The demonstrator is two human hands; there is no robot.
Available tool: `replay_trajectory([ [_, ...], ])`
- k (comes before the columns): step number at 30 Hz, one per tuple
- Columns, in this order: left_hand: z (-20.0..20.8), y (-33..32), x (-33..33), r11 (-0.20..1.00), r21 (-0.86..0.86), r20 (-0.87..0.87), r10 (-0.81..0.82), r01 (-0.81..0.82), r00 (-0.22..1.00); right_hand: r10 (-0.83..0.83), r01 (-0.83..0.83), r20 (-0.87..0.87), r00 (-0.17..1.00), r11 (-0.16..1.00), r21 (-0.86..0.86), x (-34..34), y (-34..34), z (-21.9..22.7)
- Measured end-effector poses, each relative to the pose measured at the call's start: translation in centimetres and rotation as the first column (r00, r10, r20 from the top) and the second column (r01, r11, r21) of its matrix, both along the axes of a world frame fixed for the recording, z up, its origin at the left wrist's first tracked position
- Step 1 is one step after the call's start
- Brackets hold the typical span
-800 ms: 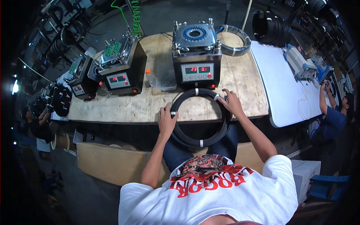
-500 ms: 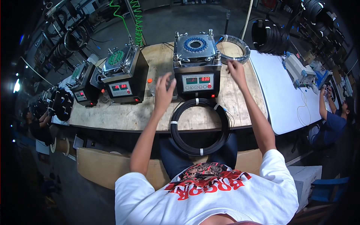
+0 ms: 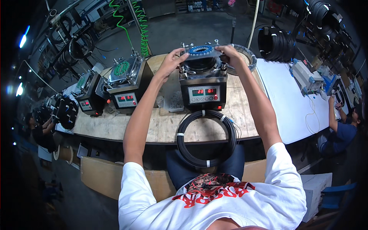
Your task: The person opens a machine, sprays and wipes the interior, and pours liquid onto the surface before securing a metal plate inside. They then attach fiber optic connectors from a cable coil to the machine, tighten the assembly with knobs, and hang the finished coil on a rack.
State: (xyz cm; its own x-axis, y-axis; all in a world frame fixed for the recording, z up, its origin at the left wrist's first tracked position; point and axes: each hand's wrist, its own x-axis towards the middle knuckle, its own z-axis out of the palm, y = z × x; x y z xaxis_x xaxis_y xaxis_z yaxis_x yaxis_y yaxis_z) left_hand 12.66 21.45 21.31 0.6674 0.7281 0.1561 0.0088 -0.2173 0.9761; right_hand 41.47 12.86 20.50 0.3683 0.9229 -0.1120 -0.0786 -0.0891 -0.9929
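Observation:
A square metal plate (image 3: 212, 56) carrying a ring of blue fittings (image 3: 201, 50) is raised and tilted above the nearest black bench machine (image 3: 185, 96). My left hand (image 3: 171, 64) grips the plate's left edge between thumb and fingers. At its right edge, my right hand (image 3: 231, 55) is closed round the corner, its fingertips partly hidden. Under the plate, the machine's round dark top shows between its corner posts. Red digits glow on the machine's front panel. A coil of black cable (image 3: 184, 147), bound with white bands, lies over the table edge in front of it.
Two similar machines with green-ringed plates, one nearer (image 3: 122, 100) and one farther left (image 3: 87, 102), share the wooden table (image 3: 161, 128). A clear tray (image 3: 174, 102) stands beside my machine, and a wrapped coil (image 3: 252, 63) lies behind. At far right a person (image 3: 345, 126) works by a white table (image 3: 283, 111).
Both hands have moved up and inward to the plate's edges and taken hold. The plate with the blue ring has come up off the machine and tilted.

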Motion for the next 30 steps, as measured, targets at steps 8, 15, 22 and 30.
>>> replay_trajectory([
  [8, 0.5, 4.2, 0.3, 0.826, 0.564, -0.279, 0.165, 0.022, 0.946, -0.043, 0.083, -0.234, 0.971, 0.983, 0.165, -5.7, 1.9, 5.1],
  [15, -1.3, 4.6, 2.2, 0.624, 0.780, -0.178, 0.296, -0.049, 0.938, 0.083, -0.037, -0.136, 0.987, 0.950, 0.309, -6.6, 3.9, 5.0],
  [22, -4.3, 8.5, 2.1, 0.736, 0.651, -0.207, 0.410, -0.188, 0.888, -0.352, 0.137, 0.458, 0.816, 0.888, 0.439, -4.0, 1.3, -0.6],
  [30, -6.5, 12.5, 0.8, 0.813, 0.547, -0.198, 0.358, -0.200, 0.913, -0.468, 0.107, 0.596, 0.652, 0.836, 0.539, -5.5, 0.2, -1.3],
])
